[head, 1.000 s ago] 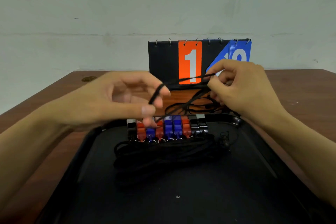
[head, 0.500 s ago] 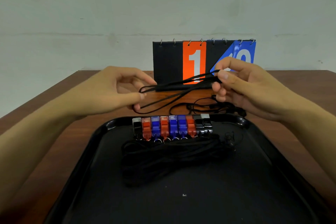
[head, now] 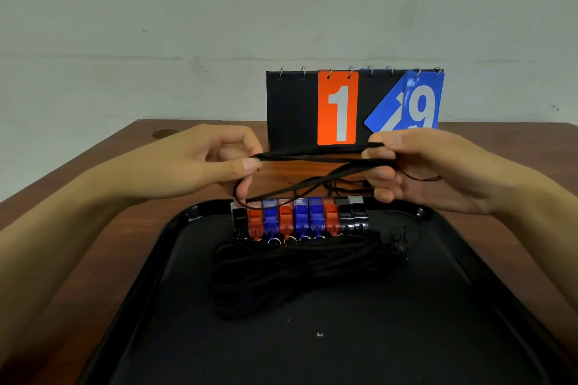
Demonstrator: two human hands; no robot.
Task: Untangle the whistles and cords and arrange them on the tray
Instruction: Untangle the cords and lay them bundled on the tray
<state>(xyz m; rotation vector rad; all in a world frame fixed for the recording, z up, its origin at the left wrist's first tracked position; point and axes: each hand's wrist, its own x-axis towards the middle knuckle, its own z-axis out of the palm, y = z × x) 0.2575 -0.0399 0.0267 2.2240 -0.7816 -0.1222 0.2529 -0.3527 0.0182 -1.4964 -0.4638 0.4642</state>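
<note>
You have nine whistles (head: 298, 217) in a row: three black, three red, three blue. One tray (head: 150, 259), one scoreboard (head: 292, 106), one cord (head: 312, 155) held up, one cord bundle (head: 300, 272).

Two hands stretch a black cord (head: 316, 153) across the middle of the frame, above the far edge of a black tray (head: 469, 275). The left hand (head: 194, 162) pinches one end between thumb and fingers; the right hand (head: 419, 166) grips the other, with loops sagging between them. On the tray, a row of whistles (head: 298, 217) in black, orange and blue stands side by side, a bundle of black cords (head: 297, 272) lying just below. A flip scoreboard (head: 337, 106) stands at upper centre on the wooden table (head: 119, 147).
</note>
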